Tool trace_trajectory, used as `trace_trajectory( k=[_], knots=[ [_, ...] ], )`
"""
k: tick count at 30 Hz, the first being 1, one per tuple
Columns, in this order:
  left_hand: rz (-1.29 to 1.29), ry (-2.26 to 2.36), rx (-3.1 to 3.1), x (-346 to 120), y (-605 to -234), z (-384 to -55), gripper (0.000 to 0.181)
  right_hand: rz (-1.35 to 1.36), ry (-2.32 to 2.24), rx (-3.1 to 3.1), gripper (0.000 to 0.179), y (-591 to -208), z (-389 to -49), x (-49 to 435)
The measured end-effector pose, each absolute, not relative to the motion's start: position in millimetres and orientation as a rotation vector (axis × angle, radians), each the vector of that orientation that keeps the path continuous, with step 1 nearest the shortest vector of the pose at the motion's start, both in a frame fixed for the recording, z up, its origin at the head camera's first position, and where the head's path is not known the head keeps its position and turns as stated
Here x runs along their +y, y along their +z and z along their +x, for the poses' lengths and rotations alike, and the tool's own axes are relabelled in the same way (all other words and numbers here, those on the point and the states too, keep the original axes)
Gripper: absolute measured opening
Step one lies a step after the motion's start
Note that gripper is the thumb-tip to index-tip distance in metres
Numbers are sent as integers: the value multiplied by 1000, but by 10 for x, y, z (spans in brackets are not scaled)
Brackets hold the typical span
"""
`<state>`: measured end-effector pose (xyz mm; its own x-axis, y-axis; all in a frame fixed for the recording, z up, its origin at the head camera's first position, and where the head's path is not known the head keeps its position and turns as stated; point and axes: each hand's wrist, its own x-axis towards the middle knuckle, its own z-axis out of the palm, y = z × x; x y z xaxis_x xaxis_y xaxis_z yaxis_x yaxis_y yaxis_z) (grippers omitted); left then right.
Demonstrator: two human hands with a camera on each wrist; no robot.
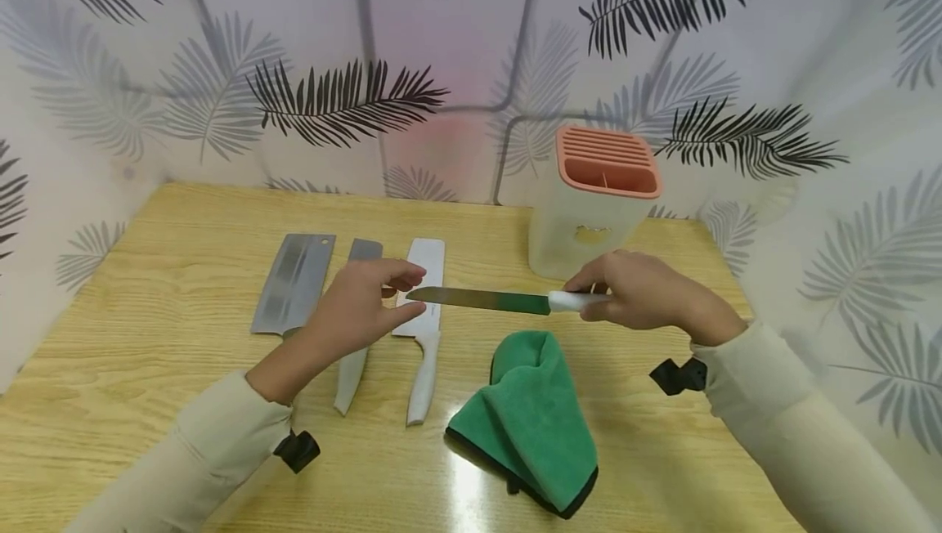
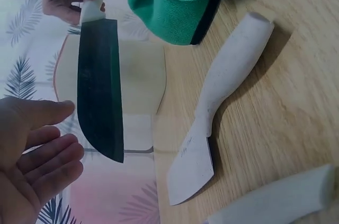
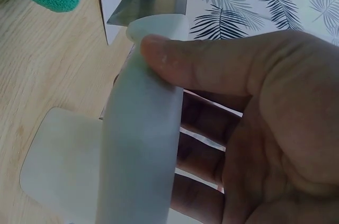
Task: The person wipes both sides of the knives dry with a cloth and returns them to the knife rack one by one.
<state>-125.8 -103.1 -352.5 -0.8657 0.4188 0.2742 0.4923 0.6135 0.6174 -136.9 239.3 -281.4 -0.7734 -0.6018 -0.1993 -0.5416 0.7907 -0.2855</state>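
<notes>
A person's two hands hold a knife and reach for its tip above a wooden desk (image 1: pixel 184 288), seen from head height. The right hand (image 1: pixel 636 289) grips the knife (image 1: pixel 486 300) by its white handle; the right wrist view shows the thumb pressed on the handle near the blade, with the fingers on the far side. The knife is raised over the middle of the desk, almost level, its dark, green-tinted blade pointing towards the left edge. The left hand (image 1: pixel 361 300) is just beside the blade's tip, fingers relaxed and lightly bent, thumb apart from them; whether the thumb touches the blade, I cannot tell. Beneath and around the left hand, three more blades lie in a row on the left half of the desk, handles towards the person: a broad steel cleaver (image 1: pixel 294 284) nearest the left edge, its handle largely hidden by the arm, then a narrower knife (image 1: pixel 352 373), then a white-bladed knife (image 1: pixel 429 345). To the right of that row and nearer the person, below the raised knife, is a crumpled green cloth (image 1: pixel 537 418) with black edging. Near the desk's back right corner stands a pale holder (image 1: pixel 548 247) with a slotted coral top, upright. The sleeves (image 1: pixel 780 410) are cream, each with a small black piece (image 1: pixel 677 376) at the wrist. Behind the back edge rises a pale wall (image 1: pixel 471 42) patterned with black and grey leaves.
</notes>
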Motion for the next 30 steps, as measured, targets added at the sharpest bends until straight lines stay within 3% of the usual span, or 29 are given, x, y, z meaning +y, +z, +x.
trace_trajectory(
  k=[6, 12, 16, 19, 22, 30],
  knots=[
    [-1008, -735, -2771, -880, -3538, -1351, 33, -891, -333, 2656, 24, -2852, -1359, 2360],
    [-1125, -737, -2872, -809, -3547, -1427, 29, -905, -330, 2635, 25, -2862, -1335, 2324],
    [-1206, -789, -2868, -792, -3566, -1463, 1, -904, -327, 2629, 25, -2862, -1340, 2314],
    [-1255, -802, -2835, -776, -3589, -1484, 21, -918, -331, 2618, 24, -2872, -1356, 2316],
    [-1270, -800, -2807, -761, -3611, -1494, 30, -935, -353, 2600, 24, -2899, -1373, 2326],
    [-1272, -812, -2740, -761, -3641, -1479, 37, -888, -465, 2578, 26, -2852, -1378, 2389]
  ],
)
